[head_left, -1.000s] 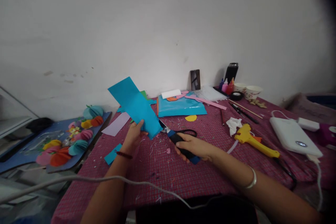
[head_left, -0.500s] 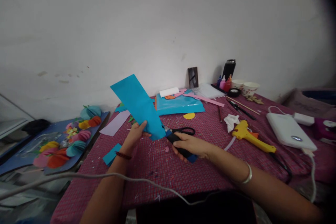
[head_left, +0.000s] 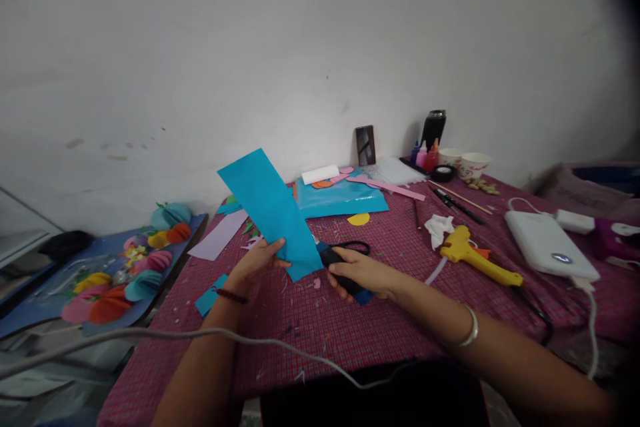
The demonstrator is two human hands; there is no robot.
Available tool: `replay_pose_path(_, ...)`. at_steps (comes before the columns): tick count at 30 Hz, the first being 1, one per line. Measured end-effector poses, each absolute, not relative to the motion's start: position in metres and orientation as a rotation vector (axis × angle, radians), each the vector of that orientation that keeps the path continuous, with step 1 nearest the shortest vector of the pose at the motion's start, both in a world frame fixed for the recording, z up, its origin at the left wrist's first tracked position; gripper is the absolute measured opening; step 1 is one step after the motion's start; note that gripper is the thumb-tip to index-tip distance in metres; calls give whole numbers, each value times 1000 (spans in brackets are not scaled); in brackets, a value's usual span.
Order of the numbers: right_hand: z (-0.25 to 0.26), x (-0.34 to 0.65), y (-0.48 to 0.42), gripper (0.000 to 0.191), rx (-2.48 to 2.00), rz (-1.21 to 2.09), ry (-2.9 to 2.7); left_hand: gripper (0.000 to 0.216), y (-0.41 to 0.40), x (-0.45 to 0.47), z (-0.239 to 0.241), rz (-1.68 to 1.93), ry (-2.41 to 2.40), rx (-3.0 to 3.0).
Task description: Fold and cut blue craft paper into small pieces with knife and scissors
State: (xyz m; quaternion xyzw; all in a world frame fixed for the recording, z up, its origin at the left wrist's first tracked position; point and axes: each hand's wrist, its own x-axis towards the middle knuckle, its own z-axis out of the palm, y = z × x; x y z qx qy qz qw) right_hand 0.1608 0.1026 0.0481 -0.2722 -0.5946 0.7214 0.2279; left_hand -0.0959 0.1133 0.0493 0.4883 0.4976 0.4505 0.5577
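Observation:
My left hand (head_left: 257, 264) pinches the lower end of a long blue paper strip (head_left: 270, 210), which stands tilted up and to the left above the red checked tablecloth (head_left: 320, 327). My right hand (head_left: 361, 271) is closed round the handles of black scissors (head_left: 345, 260), whose blades reach under the strip's lower right edge. A small blue paper piece (head_left: 365, 296) shows just under my right hand.
A yellow glue gun (head_left: 475, 259), white tissue (head_left: 436, 227), white power bank (head_left: 549, 245), blue plastic bag (head_left: 340, 198), yellow paper scrap (head_left: 359, 219), paint bottles (head_left: 426, 155) and cups (head_left: 473, 164) lie on the table. Paper flowers on a blue board (head_left: 115, 273) sit left. A cable (head_left: 200, 335) crosses my arms.
The blue strip has slid further right over the scissor blades, and both hands have drawn slightly closer together. The view has shifted a little.

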Motion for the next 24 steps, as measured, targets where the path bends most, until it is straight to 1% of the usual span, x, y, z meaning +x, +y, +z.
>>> replay_pose_path(5, 50, 163, 101, 9, -769, 1974, -1612, 42, 114, -99, 50, 1053, 1165, 1134)
replay_pose_path(10, 51, 162, 100, 10, -793, 1972, -1610, 36, 114, -100, 49, 1071, 1147, 1103)
replay_pose_path(15, 51, 161, 102, 13, -789, 1953, -1592, 48, 112, -90, 47, 995, 1085, 1131)
replay_pose_path(19, 51, 162, 103, 16, -786, 1946, -1573, 47, 112, -87, 45, 979, 1042, 1118)
replay_pose_path(24, 52, 163, 101, 13, -757, 1929, -1570, 45, 115, -93, 43, 997, 1020, 1073)
